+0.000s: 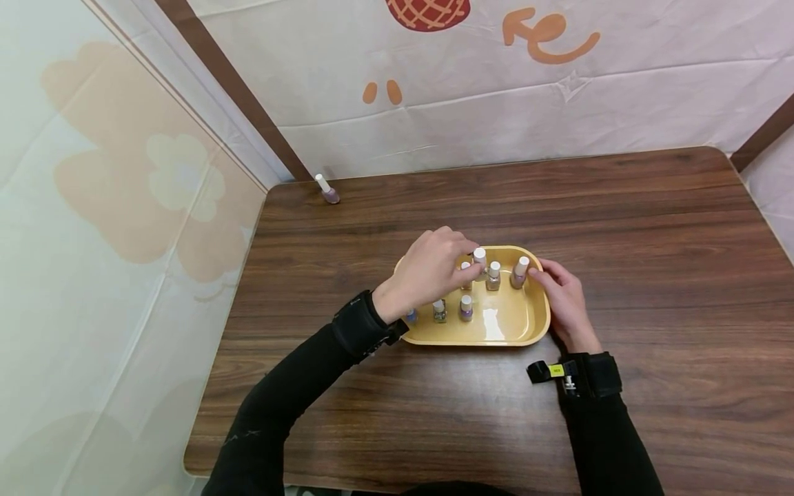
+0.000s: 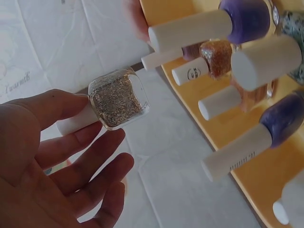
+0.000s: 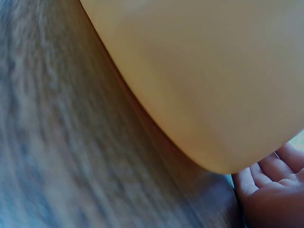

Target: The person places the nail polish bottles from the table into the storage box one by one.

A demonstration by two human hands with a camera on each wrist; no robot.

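My left hand [image 1: 431,269] pinches a nail polish bottle [image 2: 116,102] by its white cap, between thumb and forefinger. Silvery glitter fills that bottle, which is held above the yellow tray [image 1: 511,331]. At the tray's right end, my right hand [image 1: 567,303] grips the rim, thumb on top and the other fingers along the outer side. Several more white-capped bottles stand in the tray, among them a purple one [image 1: 466,308], a glittery one [image 1: 440,311] and a clear-looking one [image 1: 493,275]. The left hand hides part of the tray's left side.
A lone nail polish bottle [image 1: 327,189] with a white cap stands at the back left corner of the wooden table [image 1: 670,289]. Printed cloth [image 1: 471,110] hangs behind the table and along its left side.
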